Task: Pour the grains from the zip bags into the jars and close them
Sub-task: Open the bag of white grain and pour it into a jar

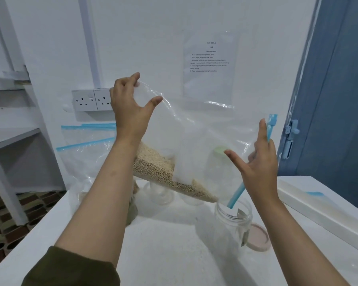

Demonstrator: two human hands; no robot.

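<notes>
1. Clear plastic zip bag (194, 129) is hanging tilted above the bench, its low corner reaching the mouth of the open jar (233, 221) near the bench's right edge; grains (153, 166) are sliding toward that corner.
2. Left hand (130, 106) is pinching the bag's raised bottom corner between fingertips, thumb spread away. Right hand (260, 159) is holding the blue zip strip (270, 129) against curled fingers, with index finger and thumb sticking out straight.
3. Risk: the bag mouth looks wider than the jar, so grains are likely spilling past the rim if the tilt steepens fast.
4. Risk: the light jar may be tipping if the bag drags on its rim; no hand is steadying it.
5. Risk: the loose zip strip is dipping into the jar and could be blocking the flow.
6. Pink lid (258, 238) is lying just right of the jar. More jars (159, 193) are standing behind the bag, one with a green lid (220, 150). Empty bags (85, 145) are leaning at the bench's back left corner.
</notes>
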